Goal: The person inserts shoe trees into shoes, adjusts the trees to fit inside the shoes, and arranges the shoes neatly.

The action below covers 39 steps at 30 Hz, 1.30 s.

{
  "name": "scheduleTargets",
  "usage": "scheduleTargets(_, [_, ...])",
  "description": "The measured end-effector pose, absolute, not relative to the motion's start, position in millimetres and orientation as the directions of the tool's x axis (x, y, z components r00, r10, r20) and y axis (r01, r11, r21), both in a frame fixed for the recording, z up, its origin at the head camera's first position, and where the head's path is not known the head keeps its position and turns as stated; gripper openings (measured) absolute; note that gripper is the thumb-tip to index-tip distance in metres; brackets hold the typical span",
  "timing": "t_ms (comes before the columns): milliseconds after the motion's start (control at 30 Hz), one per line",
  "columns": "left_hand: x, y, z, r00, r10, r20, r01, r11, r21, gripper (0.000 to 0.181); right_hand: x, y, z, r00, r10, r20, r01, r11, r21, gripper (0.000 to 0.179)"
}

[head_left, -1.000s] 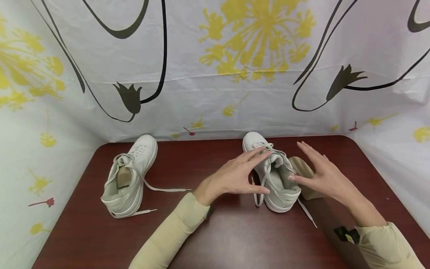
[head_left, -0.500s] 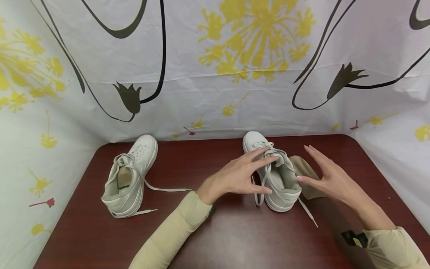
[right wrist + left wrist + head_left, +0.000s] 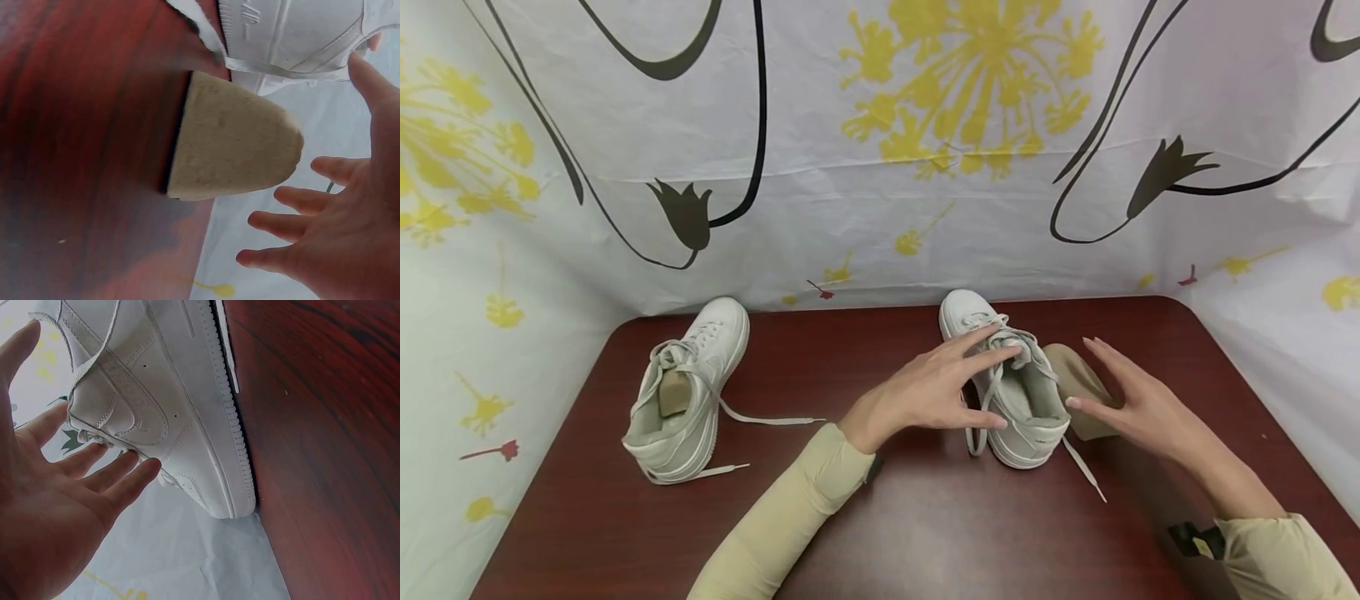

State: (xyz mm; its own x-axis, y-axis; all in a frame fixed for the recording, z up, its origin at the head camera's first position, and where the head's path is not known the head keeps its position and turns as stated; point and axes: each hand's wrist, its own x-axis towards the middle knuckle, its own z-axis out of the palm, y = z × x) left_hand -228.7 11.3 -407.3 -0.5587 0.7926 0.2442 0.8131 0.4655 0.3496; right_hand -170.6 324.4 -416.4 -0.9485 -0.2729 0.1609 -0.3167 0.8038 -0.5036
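Easing outward, bare right hand (image 3: 1146, 410) shifted right of white leather low-top sneaker (image 3: 1018, 408).
Bare left hand (image 3: 927, 389) sat left; both hands' fingers apart, sneaker ungripped.

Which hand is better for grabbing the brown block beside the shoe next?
Probably the right hand: its spread fingers are nearer the block, while the shoe stands between the block and the left hand.

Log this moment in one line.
left hand: spread, contact unclear; right hand: spread; shoe: between hands; tan piece: beside it; other shoe: second piece inside
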Motion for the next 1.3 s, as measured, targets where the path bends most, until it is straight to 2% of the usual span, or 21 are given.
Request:
scheduleTargets(333, [-232,14,-409,-0.550,0.795,0.254,0.818,0.454,0.353,0.081,-166,336,-432,-0.937,-0.316,0.146,-0.348,0.832,-0.431,0.089])
scheduleTargets(500, [-232,16,-409,-0.564,0.780,0.271,0.809,0.455,0.372,0.076,-164,339,-437,-0.947,-0.296,0.126,-0.321,0.846,-0.425,0.086])
scheduleTargets(733, [-232,16,-407,-0.587,0.754,0.295,0.791,0.459,0.404,0.069,-166,338,-441,-0.949,-0.289,0.129,-0.316,0.858,-0.405,0.094])
scheduleTargets(900, [-231,18,-406,-0.612,0.733,0.297,0.771,0.469,0.432,0.069,-165,338,-443,-0.934,-0.315,0.170,-0.357,0.855,-0.376,0.085])
scheduleTargets(1067, [-231,20,-407,-0.635,0.712,0.301,0.753,0.481,0.450,0.075,-163,336,-442,-0.944,-0.293,0.150,-0.328,0.864,-0.381,0.079])
scheduleTargets(1167, [-230,20,-408,-0.628,0.714,0.308,0.761,0.482,0.434,0.076,-162,336,-442,-0.953,-0.274,0.133,-0.304,0.866,-0.396,0.080])
scheduleTargets(1300, [-230,21,-408,-0.596,0.735,0.323,0.790,0.467,0.396,0.068,-161,337,-441,-0.958,-0.251,0.140,-0.287,0.863,-0.416,0.081])
